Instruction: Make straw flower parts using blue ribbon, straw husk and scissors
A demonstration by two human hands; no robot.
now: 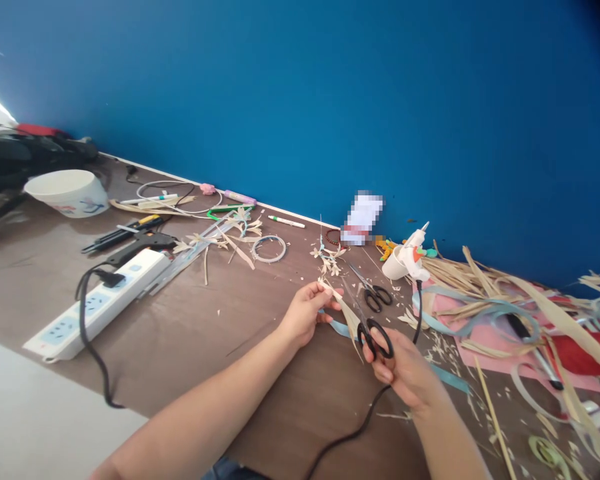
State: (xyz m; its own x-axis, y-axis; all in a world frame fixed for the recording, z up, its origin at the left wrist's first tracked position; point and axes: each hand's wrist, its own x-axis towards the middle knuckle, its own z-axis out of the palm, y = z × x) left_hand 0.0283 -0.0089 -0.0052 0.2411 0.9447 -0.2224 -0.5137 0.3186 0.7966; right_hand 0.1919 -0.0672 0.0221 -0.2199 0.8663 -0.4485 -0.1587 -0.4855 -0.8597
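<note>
My left hand (307, 313) pinches a pale strip of dried husk (349, 313) near its upper end, and the strip hangs down toward the right. A pair of black-handled scissors (375, 339) is in my right hand (400, 370), with fingers through the loops and the blades pointing up beside the strip. Whether the blades touch the strip I cannot tell. Below my left fingers runs a light blue ribbon (341, 328). Just beyond my hands lie small husk flowers (333, 260) and a second pair of black-handled scissors (377, 297).
A white glue gun (415, 257) rests in a cup (394, 267), its black cord crossing the table. Husk strips (480, 277) heap on pink paper (485, 353) at right. Leftward are a power strip (100, 303), a black glue gun (143, 247) and a white bucket (67, 193). A blue wall (300, 100) stands behind.
</note>
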